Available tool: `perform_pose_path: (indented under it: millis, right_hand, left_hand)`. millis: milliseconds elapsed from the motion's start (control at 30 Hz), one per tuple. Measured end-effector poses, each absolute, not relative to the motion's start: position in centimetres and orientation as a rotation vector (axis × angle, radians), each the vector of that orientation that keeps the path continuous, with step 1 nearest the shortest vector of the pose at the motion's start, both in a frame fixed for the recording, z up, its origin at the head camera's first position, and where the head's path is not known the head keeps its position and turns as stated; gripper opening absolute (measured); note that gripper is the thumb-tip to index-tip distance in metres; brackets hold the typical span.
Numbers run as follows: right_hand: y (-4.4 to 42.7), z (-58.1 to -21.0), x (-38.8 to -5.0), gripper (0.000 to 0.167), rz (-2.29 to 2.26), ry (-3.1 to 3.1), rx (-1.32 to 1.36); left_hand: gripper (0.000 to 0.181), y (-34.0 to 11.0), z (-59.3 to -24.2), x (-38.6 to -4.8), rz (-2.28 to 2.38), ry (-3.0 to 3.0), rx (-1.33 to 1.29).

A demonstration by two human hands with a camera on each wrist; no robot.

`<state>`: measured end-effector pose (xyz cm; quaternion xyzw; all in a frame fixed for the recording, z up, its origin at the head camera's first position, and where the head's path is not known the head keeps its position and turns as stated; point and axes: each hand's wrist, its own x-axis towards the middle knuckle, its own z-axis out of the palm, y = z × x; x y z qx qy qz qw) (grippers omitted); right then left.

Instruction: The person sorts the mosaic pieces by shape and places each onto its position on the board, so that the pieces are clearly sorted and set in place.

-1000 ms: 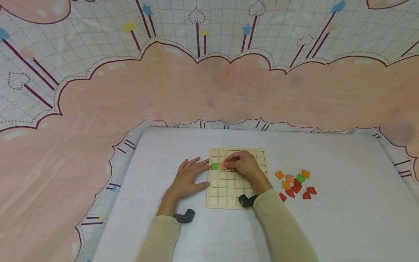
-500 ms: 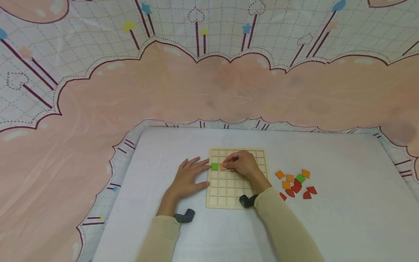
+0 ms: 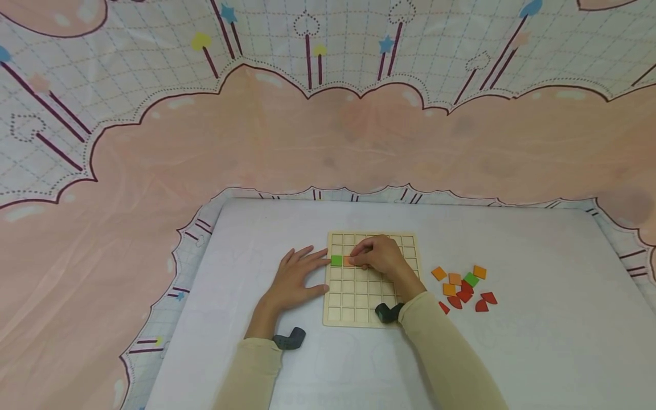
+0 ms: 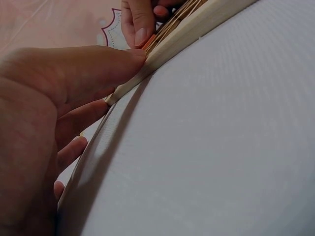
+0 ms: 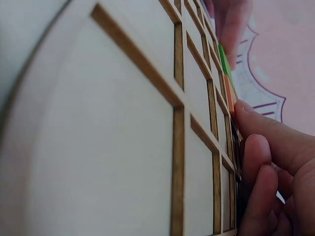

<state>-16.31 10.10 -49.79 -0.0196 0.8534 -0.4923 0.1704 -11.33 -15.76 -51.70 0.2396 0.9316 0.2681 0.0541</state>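
The wooden grid board (image 3: 355,300) lies on the table. A green square tile (image 3: 336,261) fills a cell at its left edge, and beside it is an orange tile (image 3: 347,261). My right hand (image 3: 383,257) has its fingertips on the orange tile's right part, partly covering it; the right wrist view shows the thumb against the orange tile (image 5: 230,94), with the other fingers bent. With fingers spread, my left hand (image 3: 293,281) touches the board's left edge. In the left wrist view its thumb rests against the board's rim (image 4: 182,37).
Right of the board lie several loose pieces: orange squares (image 3: 449,290), a green square (image 3: 471,279) and red pieces (image 3: 482,306), some with curved edges. A dark wrist device (image 3: 290,338) is on the left wrist, another (image 3: 388,313) over the board's lower right. Patterned cloth surrounds the white table.
The orange tile has shifted slightly left and now lies against the green tile's side, flatter in its cell. My right hand stays on it; my left hand has not moved.
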Motion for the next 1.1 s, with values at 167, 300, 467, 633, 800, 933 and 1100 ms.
perform_pose_path:
  millis: [167, 300, 467, 633, 800, 933, 1100]
  right_hand:
    - [10.2, -49.8, -16.4, 0.014, -1.414, 2.405, -0.081]
    - [10.3, -49.8, -16.4, 0.014, -1.435, 2.38, -0.079]
    - [10.4, -50.0, -16.4, 0.015, -1.427, 2.382, -0.081]
    - [10.5, -49.4, -16.3, 0.015, -1.466, 2.32, -0.081]
    - [11.7, -48.7, -16.1, 0.018, -1.438, 2.276, -0.139]
    - [13.5, -47.9, -15.8, 0.022, -1.39, 2.301, -0.196]
    - [16.3, -46.9, -15.5, 0.029, -1.392, 2.312, -0.177]
  left_hand:
    - [0.064, -15.8, -51.8, -11.3, 0.816, 2.835, 0.732]
    - [0.064, -15.8, -51.9, -11.4, 0.816, 2.834, 0.733]
    - [0.064, -15.7, -51.8, -11.4, 0.81, 2.833, 0.728]
    - [0.064, -15.7, -51.7, -11.3, 0.8, 2.837, 0.717]
    - [0.064, -15.7, -51.7, -11.3, 0.801, 2.844, 0.717]
    - [0.064, -15.6, -51.6, -11.2, 0.79, 2.846, 0.702]
    - [0.063, -15.5, -51.7, -11.2, 0.768, 2.866, 0.661]
